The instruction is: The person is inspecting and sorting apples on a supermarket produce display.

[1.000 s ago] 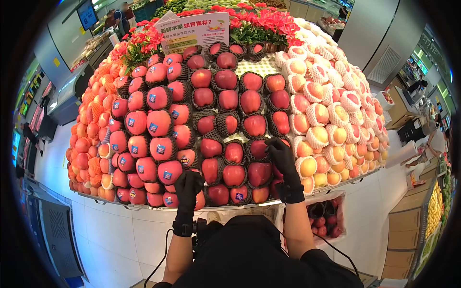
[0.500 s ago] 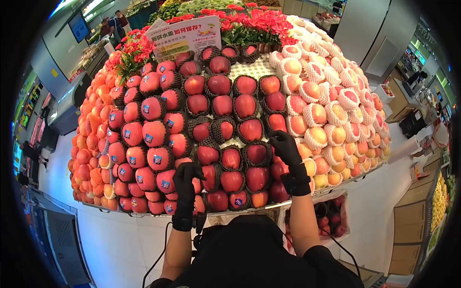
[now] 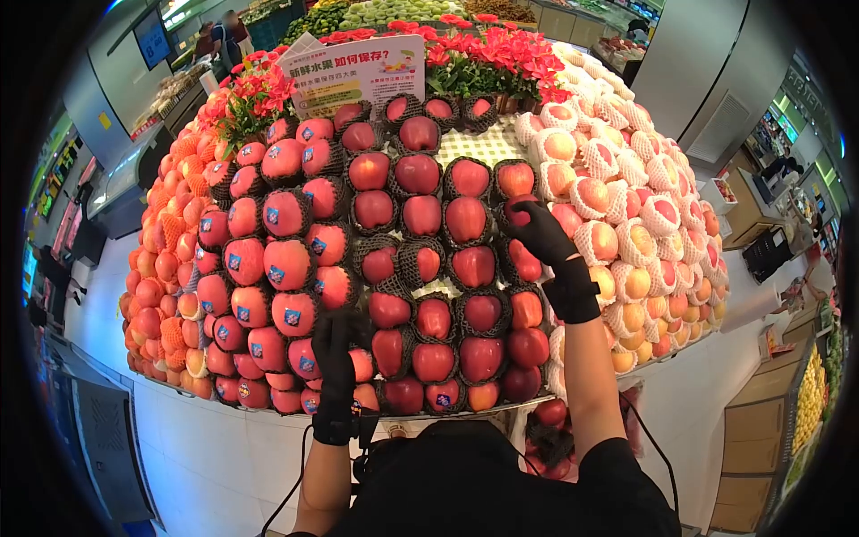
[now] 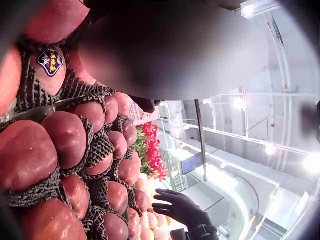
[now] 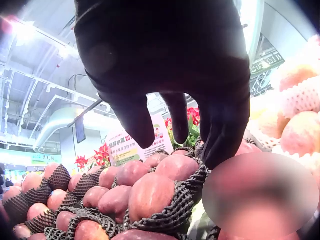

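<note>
Right hand is reaching farther toward twelve o'clock, bringing work to higher netted apples, its fingers hanging spread; left hand is showing fingers too dark to read

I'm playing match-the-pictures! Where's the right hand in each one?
Head: the right hand is right of centre, a little high.
Left wrist: the right hand is near the bottom middle.
Right wrist: the right hand fills the top middle.
Shared landmark: red flowers, seen in all three.
</note>
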